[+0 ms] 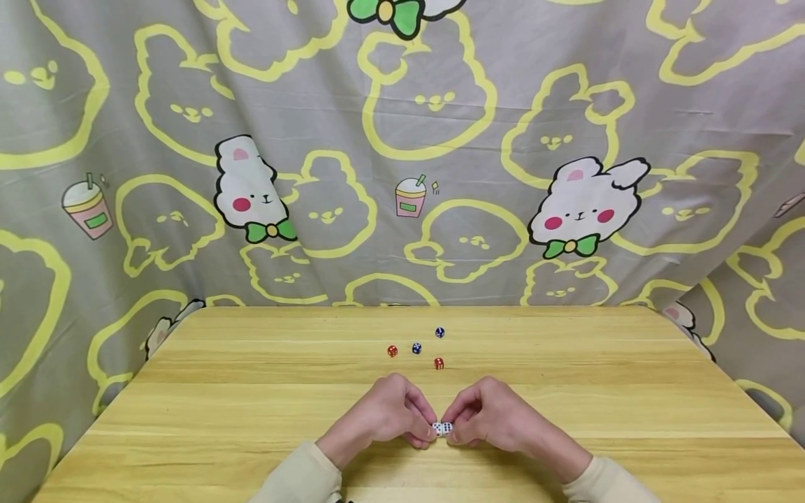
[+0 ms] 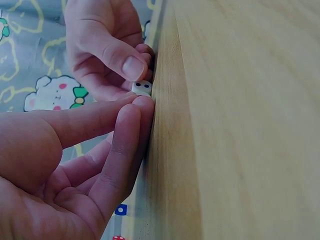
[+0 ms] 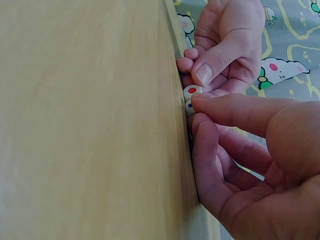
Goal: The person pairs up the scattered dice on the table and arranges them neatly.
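Two white dice sit side by side near the front of the wooden table (image 1: 251,405). My left hand (image 1: 393,413) pinches the left white die (image 1: 437,427) between thumb and fingers. On the other side, my right hand (image 1: 497,418) grips the right white die (image 1: 447,429) the same way. A red pip faces the camera on the left die (image 3: 192,91) in the right wrist view, with the right die (image 3: 189,106) close against it. Fingertips cover much of both dice.
Beyond the hands lie two red dice, one at left (image 1: 393,351) and one nearer (image 1: 439,363). Two blue dice, a middle one (image 1: 416,348) and a farther one (image 1: 439,332), lie among them. A patterned grey curtain (image 1: 339,105) hangs behind the table.
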`<state>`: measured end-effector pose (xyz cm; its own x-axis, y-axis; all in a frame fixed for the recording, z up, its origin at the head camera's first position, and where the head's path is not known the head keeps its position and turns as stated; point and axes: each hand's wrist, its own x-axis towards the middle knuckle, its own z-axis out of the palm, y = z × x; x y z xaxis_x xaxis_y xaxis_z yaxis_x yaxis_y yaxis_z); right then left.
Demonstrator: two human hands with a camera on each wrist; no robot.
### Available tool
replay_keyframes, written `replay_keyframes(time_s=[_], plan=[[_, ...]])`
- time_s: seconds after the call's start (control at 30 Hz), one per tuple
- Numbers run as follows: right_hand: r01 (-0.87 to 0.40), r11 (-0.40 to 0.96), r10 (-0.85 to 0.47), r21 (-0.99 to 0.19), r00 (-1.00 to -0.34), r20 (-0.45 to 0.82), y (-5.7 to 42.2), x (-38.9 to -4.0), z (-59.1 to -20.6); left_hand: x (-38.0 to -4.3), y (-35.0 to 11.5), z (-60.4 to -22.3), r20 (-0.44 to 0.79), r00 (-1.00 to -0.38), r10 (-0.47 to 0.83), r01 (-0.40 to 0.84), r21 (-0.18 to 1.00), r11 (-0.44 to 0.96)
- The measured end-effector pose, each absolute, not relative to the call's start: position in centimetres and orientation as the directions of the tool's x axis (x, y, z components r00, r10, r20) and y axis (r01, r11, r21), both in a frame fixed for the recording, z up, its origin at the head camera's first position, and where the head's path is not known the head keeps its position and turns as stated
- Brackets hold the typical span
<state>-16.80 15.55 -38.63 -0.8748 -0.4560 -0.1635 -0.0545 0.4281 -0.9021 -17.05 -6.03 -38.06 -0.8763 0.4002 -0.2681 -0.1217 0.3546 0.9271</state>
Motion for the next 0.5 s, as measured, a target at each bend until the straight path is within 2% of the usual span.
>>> replay_keyframes(time_s=[0.5], plan=[[-0.021, 0.425, -0.452, -0.905, -0.871, -0.192, 15.63, -16.9, -38.53, -17.0, -6.06, -37.9, -0.275, -0.873, 0.403, -0.134, 0.929, 0.345]])
